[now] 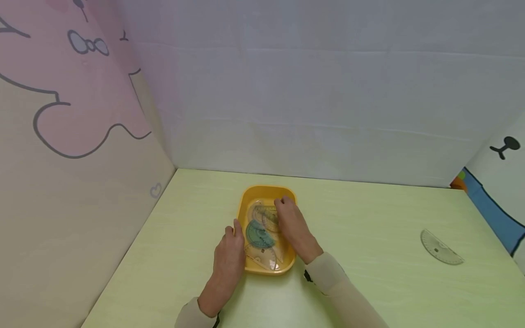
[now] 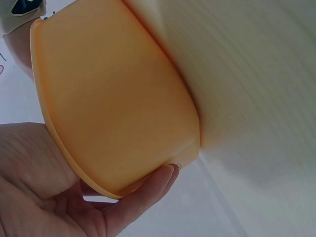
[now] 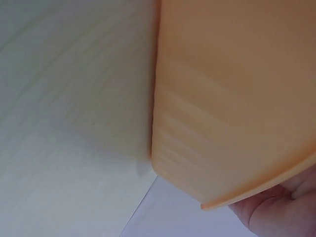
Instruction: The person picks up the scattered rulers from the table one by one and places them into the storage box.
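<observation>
A yellow plastic tray (image 1: 292, 262) stands on the table, holding several protractors. One is a translucent green protractor (image 1: 258, 234); a clear protractor (image 1: 264, 258) lies near the front end, and other clear ones overlap further back. My left hand (image 1: 230, 253) grips the tray's left side, its fingers bent over the rim onto the outer wall (image 2: 118, 98) in the left wrist view. Over the right part of the tray, my right hand (image 1: 293, 223) reaches in with curled fingers. The tray wall hides most of that hand in the right wrist view, and I cannot tell what its fingers hold.
A single clear protractor (image 1: 440, 248) lies apart on the right of the pale table (image 1: 369, 228). Behind the table hangs a white sheet (image 1: 311, 114). A wall covering with pink cartoon shapes (image 1: 82, 114) borders the left side.
</observation>
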Motion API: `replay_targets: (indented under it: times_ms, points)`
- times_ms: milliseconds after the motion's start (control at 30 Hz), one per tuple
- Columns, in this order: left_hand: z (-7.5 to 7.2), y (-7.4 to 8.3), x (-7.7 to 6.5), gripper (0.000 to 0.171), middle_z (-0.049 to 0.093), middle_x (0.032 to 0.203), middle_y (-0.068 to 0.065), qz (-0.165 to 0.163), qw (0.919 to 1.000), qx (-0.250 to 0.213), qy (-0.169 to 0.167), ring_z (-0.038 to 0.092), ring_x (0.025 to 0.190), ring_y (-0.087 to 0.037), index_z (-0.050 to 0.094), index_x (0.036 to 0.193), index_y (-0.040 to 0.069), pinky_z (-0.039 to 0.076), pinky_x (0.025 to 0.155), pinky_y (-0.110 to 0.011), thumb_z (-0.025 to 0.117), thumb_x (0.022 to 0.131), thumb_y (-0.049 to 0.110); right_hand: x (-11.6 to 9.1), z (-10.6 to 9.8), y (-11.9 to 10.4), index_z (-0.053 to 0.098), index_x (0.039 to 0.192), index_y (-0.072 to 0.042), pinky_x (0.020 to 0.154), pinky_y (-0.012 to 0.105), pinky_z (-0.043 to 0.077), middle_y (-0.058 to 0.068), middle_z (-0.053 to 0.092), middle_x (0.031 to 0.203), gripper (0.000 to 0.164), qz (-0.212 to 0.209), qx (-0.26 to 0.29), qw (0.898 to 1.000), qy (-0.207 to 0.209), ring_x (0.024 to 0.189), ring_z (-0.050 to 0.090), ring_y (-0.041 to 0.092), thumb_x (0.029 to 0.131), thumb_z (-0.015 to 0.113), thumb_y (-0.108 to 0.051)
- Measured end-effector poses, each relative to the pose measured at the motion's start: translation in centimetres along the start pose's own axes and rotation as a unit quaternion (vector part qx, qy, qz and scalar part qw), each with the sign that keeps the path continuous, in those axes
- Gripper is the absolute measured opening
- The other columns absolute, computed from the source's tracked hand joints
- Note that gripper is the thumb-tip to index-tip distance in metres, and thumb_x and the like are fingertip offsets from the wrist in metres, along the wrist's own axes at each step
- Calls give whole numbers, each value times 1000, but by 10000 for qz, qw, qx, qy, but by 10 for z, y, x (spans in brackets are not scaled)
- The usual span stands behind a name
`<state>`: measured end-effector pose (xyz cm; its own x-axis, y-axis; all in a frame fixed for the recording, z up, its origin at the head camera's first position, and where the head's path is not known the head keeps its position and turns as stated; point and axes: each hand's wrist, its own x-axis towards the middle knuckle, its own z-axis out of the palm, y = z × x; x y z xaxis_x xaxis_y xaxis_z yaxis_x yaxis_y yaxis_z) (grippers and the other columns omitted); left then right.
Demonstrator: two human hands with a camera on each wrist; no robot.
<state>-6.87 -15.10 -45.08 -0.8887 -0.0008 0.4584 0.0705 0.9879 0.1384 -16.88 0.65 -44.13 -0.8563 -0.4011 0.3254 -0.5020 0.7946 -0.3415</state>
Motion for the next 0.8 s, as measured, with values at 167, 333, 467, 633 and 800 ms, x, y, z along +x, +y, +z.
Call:
replay_targets:
  times_ms: [167, 333, 467, 633, 800]
  points:
    - [-1, -1, 0, 53, 59, 93, -24, -42, 10000, -7, -53, 62, 61, -28, 57, 128, -15, 56, 51, -37, 78, 79, -15, -1, 2, -1, 62, 106, 4, 67, 34, 51, 16, 55, 94, 12, -127, -265, 9996, 45, 78, 49, 23, 96, 62, 10]
    - [-1, -1, -1, 52, 59, 92, -24, -27, 10000, 30, -60, 62, 61, -28, 57, 128, -15, 56, 52, -37, 78, 80, -14, 0, 6, -1, 63, 107, 4, 69, 34, 55, 17, 58, 95, 15, -187, -587, 9981, 35, 82, 53, 25, 94, 66, 10]
    - [0, -1, 0, 52, 58, 92, -24, -14, 10000, 24, -46, 62, 61, -28, 57, 127, -15, 57, 52, -37, 78, 79, -14, 0, 8, -1, 64, 105, 4, 71, 35, 56, 17, 60, 95, 15, -239, -852, 9960, 122, 83, 56, 27, 92, 69, 9]
    - [0, -1, -1, 53, 59, 93, -24, -3, 10000, -6, -37, 63, 62, -29, 58, 127, -16, 56, 52, -37, 78, 79, -15, 1, 8, -1, 65, 102, 3, 70, 34, 56, 17, 60, 94, 12, -229, -1115, 9934, 160, 81, 55, 27, 92, 70, 8]
    - [0, -1, -1, 55, 59, 94, -24, 18, 10000, 24, -20, 64, 63, -29, 58, 127, -15, 57, 51, -37, 80, 77, -14, 2, 9, 1, 66, 102, 3, 72, 34, 55, 18, 60, 96, 13, -262, -1291, 9910, 236, 84, 55, 28, 91, 71, 8]
